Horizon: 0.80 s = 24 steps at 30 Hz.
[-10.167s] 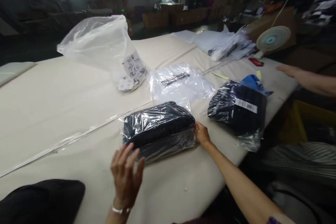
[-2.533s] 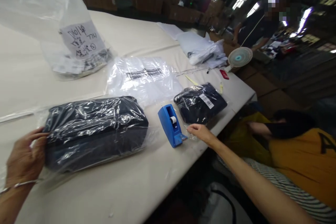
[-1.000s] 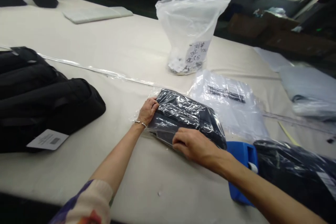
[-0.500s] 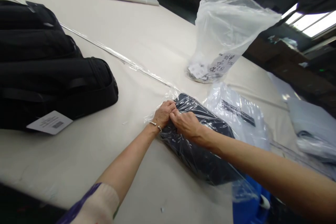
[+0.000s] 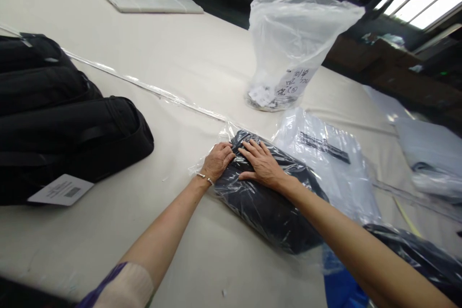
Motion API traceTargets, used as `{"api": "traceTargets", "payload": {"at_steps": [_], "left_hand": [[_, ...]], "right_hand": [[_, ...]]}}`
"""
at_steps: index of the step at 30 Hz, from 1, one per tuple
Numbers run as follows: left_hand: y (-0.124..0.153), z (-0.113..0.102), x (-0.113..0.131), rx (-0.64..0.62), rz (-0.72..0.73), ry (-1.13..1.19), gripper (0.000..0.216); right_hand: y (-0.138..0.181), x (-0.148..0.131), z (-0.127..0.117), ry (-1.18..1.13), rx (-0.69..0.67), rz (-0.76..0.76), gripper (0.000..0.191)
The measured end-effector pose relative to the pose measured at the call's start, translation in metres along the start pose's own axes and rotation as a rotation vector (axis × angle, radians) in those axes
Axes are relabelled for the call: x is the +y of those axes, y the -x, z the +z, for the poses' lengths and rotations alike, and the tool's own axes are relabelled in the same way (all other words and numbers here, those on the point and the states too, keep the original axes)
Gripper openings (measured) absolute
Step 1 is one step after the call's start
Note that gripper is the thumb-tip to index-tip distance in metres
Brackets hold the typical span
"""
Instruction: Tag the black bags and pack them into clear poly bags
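Observation:
A black fabric bag (image 5: pixel 267 211) lies on the table inside a clear plastic bag (image 5: pixel 225 130), whose loose film sticks out past its left end. At that end my left hand (image 5: pixel 217 160), with a bracelet at the wrist, has its fingers closed on the plastic. Across the upper side of the black bag my right hand (image 5: pixel 265 166) lies flat, fingers spread and pressing on the film. Under and beyond the wrapped bag is a pile of flat clear plastic bags (image 5: pixel 332 168) with a dark printed strip.
Several black bags (image 5: pixel 79 130) stand at the left, one with a white tag (image 5: pixel 61 189). An upright clear sack (image 5: pixel 288 43) with handwriting holds small white pieces. A folded pale sheet (image 5: pixel 155 3) lies farther back. Something blue (image 5: pixel 341 281) and another plastic-wrapped black item (image 5: pixel 415 255) sit lower right.
My right hand has opened from a closed grip beside the left hand and moved right, now flat on the wrapped bag. My left hand stays at the bag's end. The view has shifted slightly.

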State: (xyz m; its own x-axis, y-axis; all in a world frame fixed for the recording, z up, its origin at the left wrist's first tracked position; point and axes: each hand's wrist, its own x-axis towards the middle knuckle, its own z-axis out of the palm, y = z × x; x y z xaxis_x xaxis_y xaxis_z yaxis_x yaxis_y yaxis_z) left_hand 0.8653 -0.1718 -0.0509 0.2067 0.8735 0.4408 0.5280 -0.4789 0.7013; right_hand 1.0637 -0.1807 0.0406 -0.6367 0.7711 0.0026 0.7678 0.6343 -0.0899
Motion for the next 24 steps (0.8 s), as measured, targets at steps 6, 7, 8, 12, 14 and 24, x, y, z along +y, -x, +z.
{"api": "traceTargets", "payload": {"at_steps": [6,7,8,12,14,24], "left_hand": [[-0.013,-0.022,0.007,-0.084,0.025,-0.018,0.026],[-0.012,-0.032,0.012,-0.091,0.037,-0.019,0.027],[-0.006,-0.044,0.018,-0.064,0.038,-0.018,0.027],[0.057,-0.076,0.046,0.412,-0.259,0.123,0.034],[0.099,-0.074,0.057,0.552,-0.633,0.374,0.046],[0.107,-0.001,0.074,-0.024,-1.075,1.040,0.026]], "right_hand": [[0.026,0.006,-0.009,-0.303,0.262,0.235,0.043],[0.038,0.008,-0.016,-0.310,0.318,0.297,0.042],[0.052,0.012,-0.022,-0.283,0.351,0.359,0.044],[0.100,0.035,-0.024,-0.093,0.244,0.674,0.056],[0.111,0.051,-0.015,-0.162,0.155,0.829,0.062],[0.126,0.054,-0.003,-0.514,0.234,1.023,0.071]]}}
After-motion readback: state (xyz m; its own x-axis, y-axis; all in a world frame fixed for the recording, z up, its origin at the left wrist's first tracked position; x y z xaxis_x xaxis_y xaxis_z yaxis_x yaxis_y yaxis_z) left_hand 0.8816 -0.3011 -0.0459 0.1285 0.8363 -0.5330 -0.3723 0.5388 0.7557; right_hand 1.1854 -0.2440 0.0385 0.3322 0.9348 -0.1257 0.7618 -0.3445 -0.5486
